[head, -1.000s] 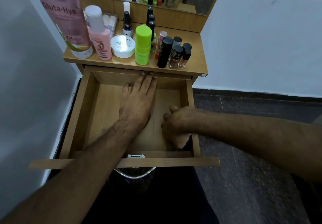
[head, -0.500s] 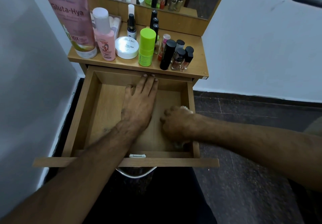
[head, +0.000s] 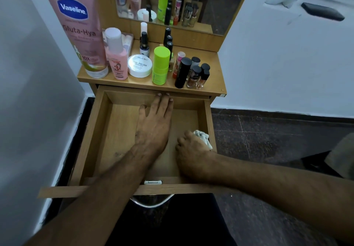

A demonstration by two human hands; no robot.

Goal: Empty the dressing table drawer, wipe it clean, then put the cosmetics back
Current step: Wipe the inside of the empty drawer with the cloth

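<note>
The wooden drawer (head: 107, 131) of the dressing table is pulled out, with nothing loose inside. My left hand (head: 155, 125) lies flat on the drawer floor, fingers straight and fingertips at the back wall. My right hand (head: 191, 154) grips a crumpled white cloth (head: 203, 136) at the drawer's right side wall. The cosmetics stand on the tabletop: a big pink Vaseline tube (head: 80, 27), a pink bottle (head: 116, 54), a white nail polish remover tub (head: 139, 66), a lime green bottle (head: 161, 66), a black tube (head: 183, 72) and small nail polish bottles (head: 199, 75).
A mirror (head: 172, 2) rises behind the tabletop. A white wall stands close on the left; another white wall is at the right. A dark tiled floor (head: 268, 136) lies to the right of the drawer. A metal drawer handle (head: 153, 204) curves below the front panel.
My right hand has slid with the cloth from the drawer's front right corner towards the back along the right wall. My left hand has stayed flat in place.
</note>
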